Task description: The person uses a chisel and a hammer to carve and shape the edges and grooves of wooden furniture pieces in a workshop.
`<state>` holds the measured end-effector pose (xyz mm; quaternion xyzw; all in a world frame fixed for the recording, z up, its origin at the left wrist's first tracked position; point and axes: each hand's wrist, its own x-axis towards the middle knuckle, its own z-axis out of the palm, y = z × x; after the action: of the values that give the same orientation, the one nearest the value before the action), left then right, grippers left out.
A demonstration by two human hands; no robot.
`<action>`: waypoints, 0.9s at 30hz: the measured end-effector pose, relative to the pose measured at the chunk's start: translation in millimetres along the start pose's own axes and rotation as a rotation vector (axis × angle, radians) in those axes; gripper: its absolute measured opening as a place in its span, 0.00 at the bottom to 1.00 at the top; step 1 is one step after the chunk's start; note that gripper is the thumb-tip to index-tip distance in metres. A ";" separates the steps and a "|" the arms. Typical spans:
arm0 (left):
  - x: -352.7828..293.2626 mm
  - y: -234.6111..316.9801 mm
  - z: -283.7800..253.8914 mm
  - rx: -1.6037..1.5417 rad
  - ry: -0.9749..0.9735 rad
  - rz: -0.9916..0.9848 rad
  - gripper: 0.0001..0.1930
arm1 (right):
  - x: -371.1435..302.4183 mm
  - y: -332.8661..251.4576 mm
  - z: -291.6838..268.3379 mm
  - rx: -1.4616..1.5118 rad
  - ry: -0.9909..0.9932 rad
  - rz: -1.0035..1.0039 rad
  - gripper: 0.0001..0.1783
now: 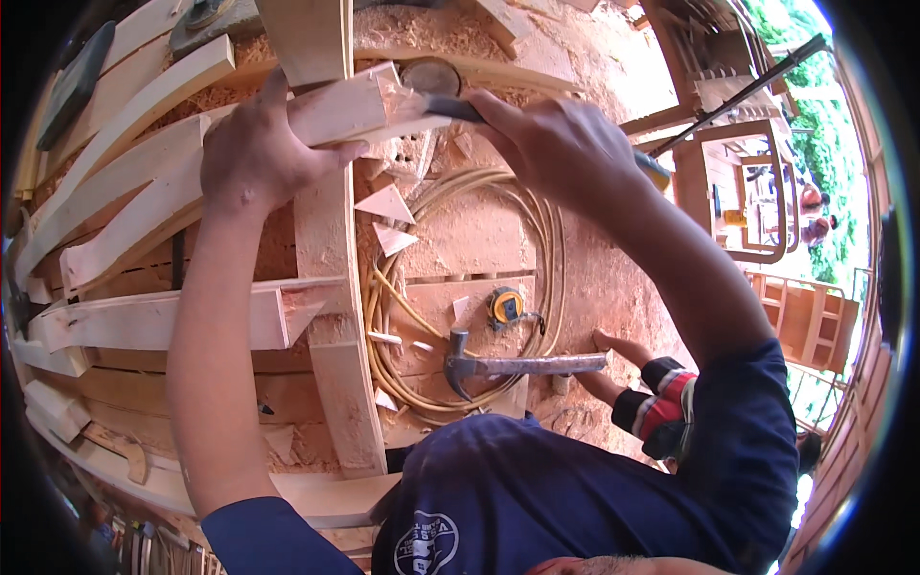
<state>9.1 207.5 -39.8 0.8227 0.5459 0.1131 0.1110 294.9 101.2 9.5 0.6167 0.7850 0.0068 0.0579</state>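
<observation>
My left hand (251,153) is wrapped round a pale wooden piece (340,107), its thumb stretched along the near side. In my right hand (565,144) is a chisel (452,107). The dark blade points left and meets the rough, freshly cut end of the wood. Behind the fist, the yellow end of the handle (654,171) sticks out; the fingers hide the rest. Beneath the held piece runs an upright-looking plank (335,383) across the bench. Triangular offcuts (386,204) lie just below the cut end.
A claw hammer (537,364) and a yellow tape measure (505,307) lie within a coiled yellow hose (551,249). Several shaped wooden parts (172,321) rest at left. Shavings cover the work surface. At right are a person's bare legs and feet (623,364) and a wooden frame (743,182).
</observation>
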 end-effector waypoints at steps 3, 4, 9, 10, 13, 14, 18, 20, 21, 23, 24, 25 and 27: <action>-0.5 7.6 4.8 -0.018 -0.009 0.020 0.49 | 12.2 9.6 12.9 -0.010 0.086 -0.036 0.22; -1.5 1.5 3.6 -0.048 -0.002 0.025 0.49 | 10.2 5.2 7.8 -0.002 0.093 -0.046 0.22; -5.0 2.6 4.8 0.022 0.005 0.018 0.47 | 17.1 3.5 5.5 -0.018 0.050 -0.048 0.23; -1.3 1.8 2.7 0.055 0.041 0.019 0.47 | 24.5 10.8 4.8 -0.070 0.127 -0.100 0.23; -4.0 -1.4 4.9 -0.012 0.017 0.023 0.49 | 14.4 16.8 4.9 -0.046 0.111 -0.149 0.22; -1.8 -2.0 4.7 -0.010 0.021 0.018 0.49 | 16.8 20.0 4.2 -0.046 0.116 -0.154 0.22; -1.9 1.8 9.0 0.031 -0.003 0.041 0.49 | 26.3 30.4 9.2 -0.045 0.093 -0.165 0.21; -1.6 2.0 6.0 0.020 0.016 0.035 0.49 | 40.2 35.1 9.1 -0.005 0.089 -0.216 0.23; -0.9 4.0 3.5 0.041 0.006 0.016 0.49 | 42.0 35.3 7.5 -0.004 0.094 -0.223 0.23; -1.7 2.9 2.6 0.068 -0.004 -0.012 0.49 | 44.1 29.3 3.4 0.078 0.082 -0.187 0.23; -1.4 0.0 5.8 0.069 0.020 0.005 0.49 | 47.8 27.6 3.6 0.081 0.084 -0.194 0.23; -1.1 -1.0 6.9 0.071 0.042 0.024 0.50 | 50.8 25.8 4.0 0.173 0.063 -0.144 0.22; -1.2 -0.4 6.5 0.054 0.048 0.033 0.49 | 52.6 26.4 2.7 0.268 0.043 -0.098 0.22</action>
<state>10.3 206.1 -46.2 0.8314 0.5376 0.1198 0.0737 308.5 158.4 4.6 0.5797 0.8090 -0.0878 -0.0416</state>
